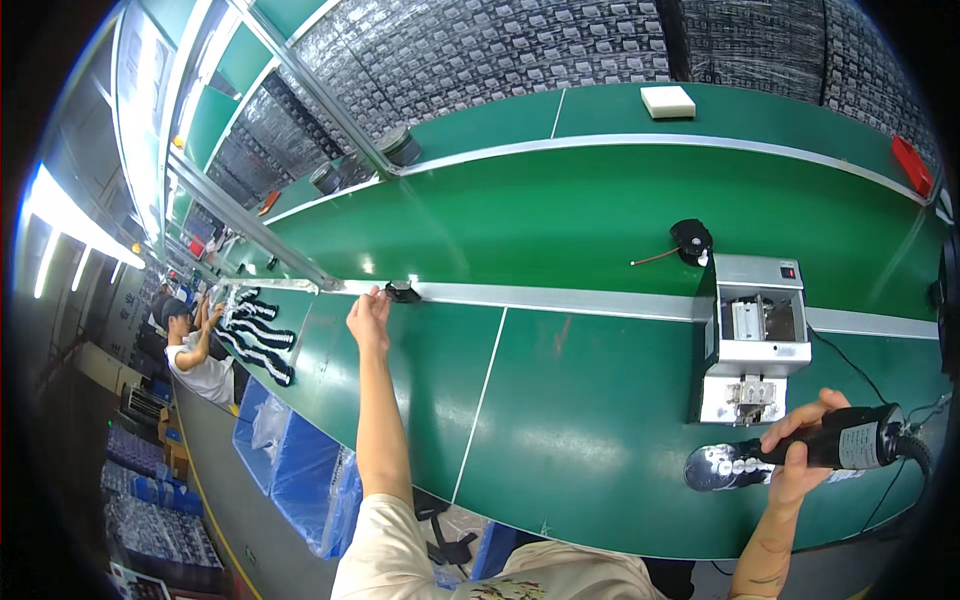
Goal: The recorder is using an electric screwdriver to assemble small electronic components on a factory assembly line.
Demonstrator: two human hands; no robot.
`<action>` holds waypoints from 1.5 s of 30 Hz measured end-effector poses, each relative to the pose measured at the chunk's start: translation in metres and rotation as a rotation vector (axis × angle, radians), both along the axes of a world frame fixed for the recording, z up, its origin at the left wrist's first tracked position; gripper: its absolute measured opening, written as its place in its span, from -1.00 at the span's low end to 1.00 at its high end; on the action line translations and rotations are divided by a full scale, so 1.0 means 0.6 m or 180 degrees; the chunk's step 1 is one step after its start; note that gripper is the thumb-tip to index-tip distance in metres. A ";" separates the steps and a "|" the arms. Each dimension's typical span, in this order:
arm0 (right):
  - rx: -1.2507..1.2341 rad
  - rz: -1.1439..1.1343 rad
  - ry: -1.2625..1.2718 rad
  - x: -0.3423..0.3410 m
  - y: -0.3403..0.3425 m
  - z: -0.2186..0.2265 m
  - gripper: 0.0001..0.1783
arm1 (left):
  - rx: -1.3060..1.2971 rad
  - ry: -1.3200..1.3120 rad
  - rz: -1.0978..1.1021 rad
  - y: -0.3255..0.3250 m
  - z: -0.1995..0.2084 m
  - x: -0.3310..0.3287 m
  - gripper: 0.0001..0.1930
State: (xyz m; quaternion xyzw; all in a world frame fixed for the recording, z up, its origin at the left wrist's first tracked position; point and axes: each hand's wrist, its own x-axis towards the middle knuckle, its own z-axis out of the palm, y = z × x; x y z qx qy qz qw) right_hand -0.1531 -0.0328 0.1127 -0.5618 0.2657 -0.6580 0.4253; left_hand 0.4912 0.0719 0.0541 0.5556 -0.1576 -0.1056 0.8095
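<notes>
My left hand point(369, 318) reaches far forward, fingers pinched at the end of a small black part point(403, 291) beside the metal rail. My right hand point(797, 450) is wrapped round a black corded handle point(850, 441) with a pale label and a ribbed cable sleeve. Just left of that hand lies a rounded black and silver piece point(712, 468) with pale round spots; whether it joins the handle is hidden. Behind them stands a silver bench machine point(757, 340) with an open front. A black round part point(690, 240) with a thin reddish wire sits behind the machine.
A metal rail point(600, 302) runs along the green bench point(590, 430). A white block point(668, 102) and a red bin point(910, 165) are on the upper shelf. Far left, a person point(200, 350) works by several black-and-white pieces point(262, 335). Blue bins point(310, 480) stand below the bench.
</notes>
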 end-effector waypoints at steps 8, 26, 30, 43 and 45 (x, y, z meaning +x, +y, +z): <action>-0.0051 0.0258 -0.0114 0.001 0.009 0.003 -0.25 | 0.1626 -0.3357 -0.1149 0.012 0.021 -0.250 -0.97; 0.0015 0.0361 -0.0247 -0.012 0.011 0.020 -0.16 | 0.2994 -0.3276 -0.1421 0.049 0.071 -0.491 -0.58; 0.0289 0.0540 -0.0224 -0.010 0.013 0.025 -0.16 | 0.2628 -0.3378 -0.1649 0.037 0.041 -0.507 -0.64; 0.0141 0.0450 0.0069 -0.009 -0.001 0.027 -0.18 | 0.0254 -0.3954 -0.3985 -0.068 0.015 -0.748 -0.77; 0.0128 0.0455 0.0083 -0.009 -0.003 0.027 -0.17 | 0.0269 -0.4034 -0.3985 -0.071 0.012 -0.750 -0.75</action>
